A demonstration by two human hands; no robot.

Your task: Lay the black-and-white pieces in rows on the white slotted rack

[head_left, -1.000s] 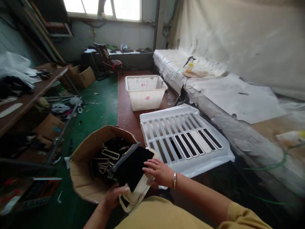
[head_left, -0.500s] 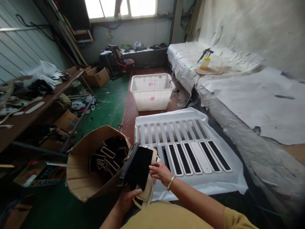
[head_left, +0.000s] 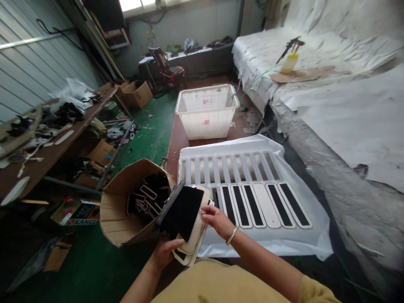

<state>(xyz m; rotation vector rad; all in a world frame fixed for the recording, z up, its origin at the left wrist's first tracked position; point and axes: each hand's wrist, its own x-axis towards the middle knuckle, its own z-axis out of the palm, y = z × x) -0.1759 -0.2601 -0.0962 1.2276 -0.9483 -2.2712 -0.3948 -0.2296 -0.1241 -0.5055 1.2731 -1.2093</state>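
Both hands out front: left clamped, right with fingers curled.
Left hand [head_left: 166,251]: thumb [head_left: 176,243] on top, pointing right, other fingers mostly hidden below; left forearm [head_left: 142,280] trails down-left from it. Right hand [head_left: 219,221]: right of and above left, back up, fingertips [head_left: 205,210] bunched; right forearm [head_left: 265,261] runs down-right. Torso [head_left: 217,284] just behind both hands.

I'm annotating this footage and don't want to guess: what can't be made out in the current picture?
All in the head view:
- Left hand: fingers beneath the stacked pieces, hidden by them.
- Cardboard box: its bottom, hidden by its contents and near wall.
- Red marks on the white tub: too small to read.
- Window: upper part cut off by the top edge.
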